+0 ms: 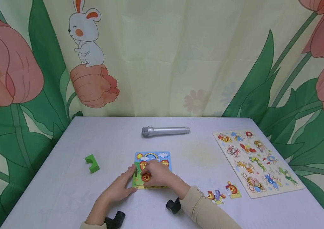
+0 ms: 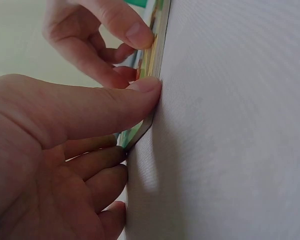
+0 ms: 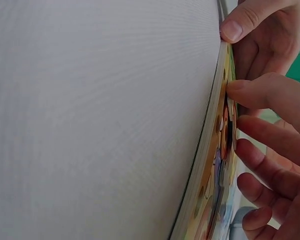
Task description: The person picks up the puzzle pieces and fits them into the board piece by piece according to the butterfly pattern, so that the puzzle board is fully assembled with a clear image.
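A small butterfly puzzle board (image 1: pixel 152 169) is lying flat near the front edge of the counter (image 1: pixel 64 178), about in the middle. The left hand (image 1: pixel 120 187) is resting on the counter with its fingers (image 2: pixel 140 92) straight, and they are pressing against the left side of the board to keep it from sliding. The right hand (image 1: pixel 157 173) is lying on top of the board, and its fingers (image 3: pixel 255 90) are pressing down on a red and orange puzzle piece (image 1: pixel 146 177); they are bent a little, not wrapped around anything. From the wrist views the board is looking thin, flat and stiff, like wood or thick card, so it is probably light and will not bend. It may slide on the smooth counter, so holding it by its side edges is a good way to keep it still. The little pieces are best pressed flat from above or picked up by their edges. Two more loose puzzle pieces (image 1: pixel 224 193) are lying near the front edge, to the right of the board. A bigger insect puzzle board (image 1: pixel 257 163) is sitting near the right edge. A silver toy microphone (image 1: pixel 165 131) is lying toward the back edge, and a green block (image 1: pixel 92 163) is sitting to the left of the small board.
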Tool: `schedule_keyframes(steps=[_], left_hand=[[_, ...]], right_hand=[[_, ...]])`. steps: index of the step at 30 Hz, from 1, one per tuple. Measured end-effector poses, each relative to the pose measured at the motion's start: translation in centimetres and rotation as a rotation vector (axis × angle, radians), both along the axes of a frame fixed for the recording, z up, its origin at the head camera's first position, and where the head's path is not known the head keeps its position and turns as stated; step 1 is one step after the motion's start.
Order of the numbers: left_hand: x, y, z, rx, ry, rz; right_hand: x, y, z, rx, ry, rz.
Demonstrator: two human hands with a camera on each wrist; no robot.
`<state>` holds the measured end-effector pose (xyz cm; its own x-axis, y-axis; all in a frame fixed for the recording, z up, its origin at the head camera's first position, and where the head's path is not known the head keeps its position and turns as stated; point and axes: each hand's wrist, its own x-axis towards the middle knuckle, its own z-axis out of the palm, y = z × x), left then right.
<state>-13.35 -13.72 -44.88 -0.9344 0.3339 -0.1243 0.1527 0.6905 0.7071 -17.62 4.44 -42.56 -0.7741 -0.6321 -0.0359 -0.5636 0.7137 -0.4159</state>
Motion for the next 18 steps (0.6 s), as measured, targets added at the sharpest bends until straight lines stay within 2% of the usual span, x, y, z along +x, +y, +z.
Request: schedule_keyframes(steps=[5, 18], left_hand=[[0.03, 0.07, 0.14, -0.001, -0.005, 0.005], [0.13, 0.13, 0.38, -0.004, -0.011, 0.006]], right_hand=[[-0.02, 0.03, 0.08, -0.005, -0.002, 0.005], [0.02, 0.35, 0.20, 0.036, 0.027, 0.078]])
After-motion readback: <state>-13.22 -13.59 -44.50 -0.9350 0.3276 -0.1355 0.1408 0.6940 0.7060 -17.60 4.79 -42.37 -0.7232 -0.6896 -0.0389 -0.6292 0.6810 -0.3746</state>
